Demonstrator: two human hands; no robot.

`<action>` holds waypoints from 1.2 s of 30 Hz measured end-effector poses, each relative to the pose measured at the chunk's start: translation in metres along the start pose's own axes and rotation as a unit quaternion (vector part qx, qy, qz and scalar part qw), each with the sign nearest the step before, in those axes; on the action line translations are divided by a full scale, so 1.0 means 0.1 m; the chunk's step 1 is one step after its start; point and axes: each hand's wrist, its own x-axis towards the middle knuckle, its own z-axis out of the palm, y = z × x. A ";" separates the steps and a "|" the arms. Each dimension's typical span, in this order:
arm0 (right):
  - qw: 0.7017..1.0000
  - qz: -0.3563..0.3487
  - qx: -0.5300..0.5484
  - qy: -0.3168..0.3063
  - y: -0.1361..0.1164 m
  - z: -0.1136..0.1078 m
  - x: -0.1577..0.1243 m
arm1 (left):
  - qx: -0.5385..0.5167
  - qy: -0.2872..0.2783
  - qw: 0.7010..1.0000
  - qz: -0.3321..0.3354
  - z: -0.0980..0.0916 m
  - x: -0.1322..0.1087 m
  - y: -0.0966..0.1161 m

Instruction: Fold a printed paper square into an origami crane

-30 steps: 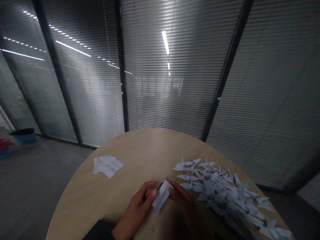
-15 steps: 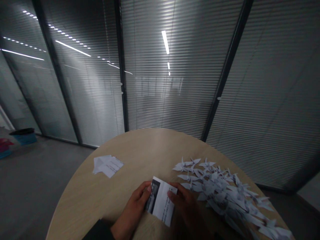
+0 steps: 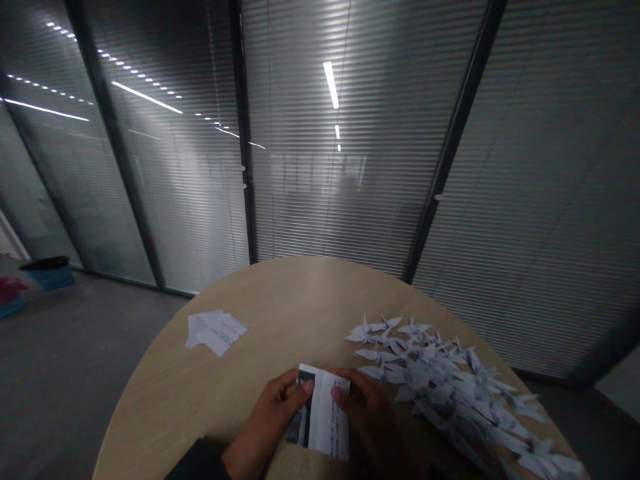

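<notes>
On round table point(image 3: 280, 300): loose paper squares point(image 3: 216, 331) far left; left hand point(image 3: 273, 417), fingers curled, pinching printed sheet point(image 3: 323, 420) at near edge; right hand point(image 3: 367, 417) pinching opposite top corner; paper cranes point(image 3: 440, 380) heaped beside.

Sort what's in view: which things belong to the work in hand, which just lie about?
In hand: printed sheet, pinched between left hand and right hand; likely the spare sheets and folded paper cranes.
Lying about: blue bin on the floor, far left.

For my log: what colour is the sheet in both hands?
White sheet with printed text and a dark block on its left; head view.
</notes>
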 end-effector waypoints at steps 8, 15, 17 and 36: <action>0.997 -0.038 -0.069 0.011 0.04 0.01 -0.01 | -0.007 0.001 1.000 -0.002 -0.04 0.03 -0.06; 0.989 -0.038 -0.119 0.074 0.05 0.01 -0.03 | -0.038 -0.018 0.999 -0.013 0.00 0.00 0.00; 0.986 -0.042 -0.133 0.087 0.07 0.02 -0.03 | -0.053 -0.021 0.998 -0.017 0.00 0.00 0.00; 0.884 -0.374 -0.263 0.096 0.14 -0.04 -0.07 | -0.121 0.042 0.991 -0.049 0.01 0.00 0.04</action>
